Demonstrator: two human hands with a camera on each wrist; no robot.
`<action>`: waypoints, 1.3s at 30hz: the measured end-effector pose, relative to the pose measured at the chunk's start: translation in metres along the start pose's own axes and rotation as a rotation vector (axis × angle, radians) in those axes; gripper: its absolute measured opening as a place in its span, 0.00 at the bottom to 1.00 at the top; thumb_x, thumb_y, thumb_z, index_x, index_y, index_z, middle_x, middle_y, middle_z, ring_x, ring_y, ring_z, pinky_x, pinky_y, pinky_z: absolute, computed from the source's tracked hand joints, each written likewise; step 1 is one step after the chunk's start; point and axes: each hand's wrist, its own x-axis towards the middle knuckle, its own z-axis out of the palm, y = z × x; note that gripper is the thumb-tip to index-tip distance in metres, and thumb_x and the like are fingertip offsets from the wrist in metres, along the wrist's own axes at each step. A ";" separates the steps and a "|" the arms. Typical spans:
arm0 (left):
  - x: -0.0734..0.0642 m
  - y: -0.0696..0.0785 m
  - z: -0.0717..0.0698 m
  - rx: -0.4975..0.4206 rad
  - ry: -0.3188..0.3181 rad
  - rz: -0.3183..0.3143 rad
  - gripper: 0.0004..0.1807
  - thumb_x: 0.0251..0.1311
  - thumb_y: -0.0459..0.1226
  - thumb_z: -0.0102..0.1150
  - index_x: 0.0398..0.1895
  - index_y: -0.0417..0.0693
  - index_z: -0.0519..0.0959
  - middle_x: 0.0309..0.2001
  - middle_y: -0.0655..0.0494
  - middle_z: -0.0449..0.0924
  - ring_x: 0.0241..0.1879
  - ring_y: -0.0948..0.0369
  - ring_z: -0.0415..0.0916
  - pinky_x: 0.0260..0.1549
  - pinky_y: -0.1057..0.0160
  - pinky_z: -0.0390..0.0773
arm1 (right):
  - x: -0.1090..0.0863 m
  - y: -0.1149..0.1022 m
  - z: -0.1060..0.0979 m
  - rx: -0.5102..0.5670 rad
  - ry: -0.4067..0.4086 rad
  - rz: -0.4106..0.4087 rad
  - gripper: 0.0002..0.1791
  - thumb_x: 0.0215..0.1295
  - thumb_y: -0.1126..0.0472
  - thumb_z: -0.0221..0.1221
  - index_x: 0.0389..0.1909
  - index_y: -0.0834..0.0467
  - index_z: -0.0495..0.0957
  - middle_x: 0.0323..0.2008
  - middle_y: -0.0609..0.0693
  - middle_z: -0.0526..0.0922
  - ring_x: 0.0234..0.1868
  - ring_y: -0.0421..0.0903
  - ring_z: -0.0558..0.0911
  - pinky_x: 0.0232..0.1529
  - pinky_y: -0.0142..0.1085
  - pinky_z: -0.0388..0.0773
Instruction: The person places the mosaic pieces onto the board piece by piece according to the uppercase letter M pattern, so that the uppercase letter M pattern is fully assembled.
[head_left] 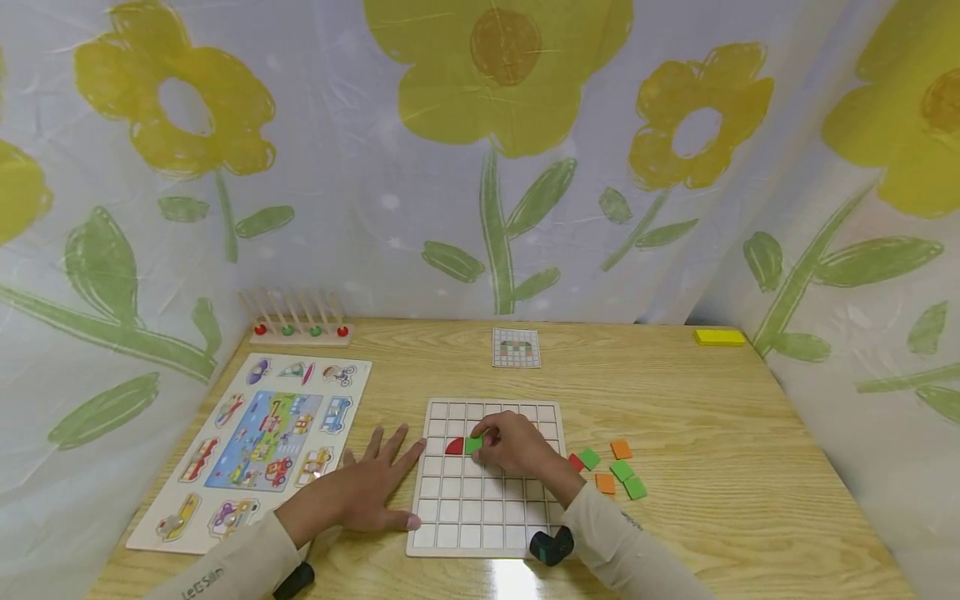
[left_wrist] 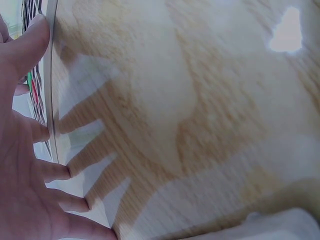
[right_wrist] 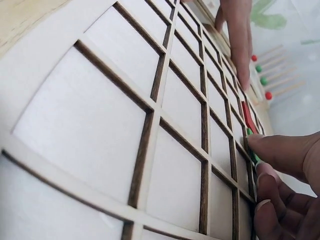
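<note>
A white wooden grid board lies in front of me in the head view. My right hand pinches a green square tile between thumb and fingers, over a cell in the upper part of the board. Just left of that tile, a red quarter-round piece sits in the grid. The right wrist view has the green tile at the fingertips beside the red piece. With fingers spread, my left hand rests at the board's left edge; its thumb and fingertips touch the edge and table.
Loose orange, green and red tiles lie right of the board. A small pattern card is behind it. At left are a vehicle picture puzzle and a peg stand. A yellow block lies at the back right.
</note>
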 end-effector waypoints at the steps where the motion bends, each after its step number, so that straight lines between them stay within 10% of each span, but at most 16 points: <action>1: 0.000 0.000 0.000 0.000 -0.001 0.001 0.60 0.55 0.74 0.53 0.82 0.53 0.45 0.80 0.36 0.37 0.75 0.26 0.36 0.54 0.15 0.53 | 0.000 -0.001 0.000 -0.004 0.000 0.004 0.12 0.59 0.61 0.72 0.44 0.54 0.86 0.26 0.42 0.80 0.26 0.39 0.74 0.30 0.32 0.71; 39: -0.001 0.002 -0.002 -0.027 -0.010 0.000 0.60 0.55 0.71 0.57 0.82 0.52 0.46 0.80 0.35 0.37 0.75 0.25 0.36 0.53 0.15 0.54 | -0.021 0.031 -0.032 0.055 0.087 -0.113 0.06 0.66 0.58 0.66 0.41 0.54 0.85 0.33 0.44 0.81 0.27 0.39 0.77 0.28 0.32 0.75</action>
